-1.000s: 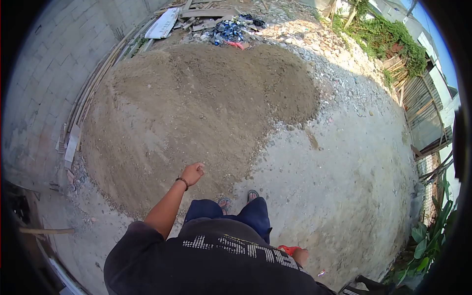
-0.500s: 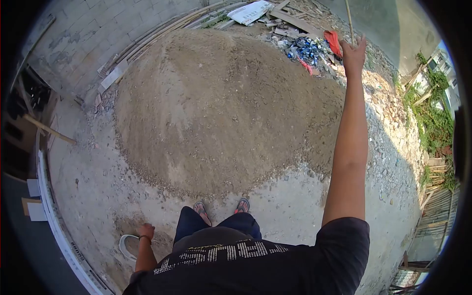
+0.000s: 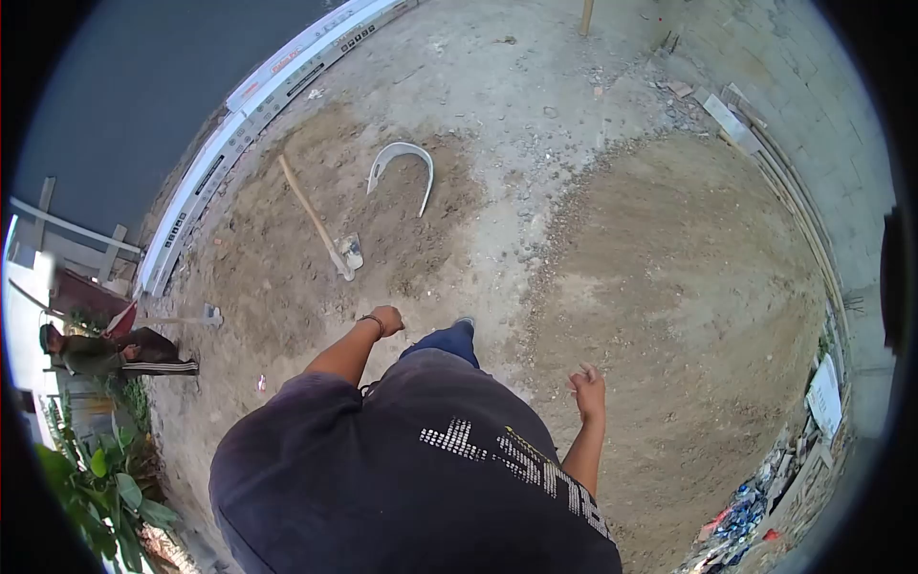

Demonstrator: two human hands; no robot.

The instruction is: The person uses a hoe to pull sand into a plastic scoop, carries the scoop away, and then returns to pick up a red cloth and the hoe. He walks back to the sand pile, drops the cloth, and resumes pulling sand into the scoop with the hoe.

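My left hand point(image 3: 385, 320), with a dark bracelet on the wrist, is curled into a loose fist and holds nothing. It hangs over the dirt, a short way below the metal blade of a wooden-handled hoe point(image 3: 325, 234) lying on the ground. A white curved strip point(image 3: 402, 158) lies on the dirt beyond the hoe. My right hand point(image 3: 588, 390) is out at my side with its fingers apart and empty, above the edge of a big sand pile point(image 3: 688, 277). My dark shirt fills the lower middle of the view.
A long white printed board point(image 3: 258, 91) edges the dirt at the upper left. Another person point(image 3: 100, 354) crouches at the far left beside green plants point(image 3: 105, 469). A block wall point(image 3: 827, 115) with planks runs along the right. Rubble and blue litter point(image 3: 751, 512) lie at the lower right.
I have turned around, so the sand pile is now on my right. My right arm, raised high half a second ago, has dropped to my side. The hoe and white strip came into view.
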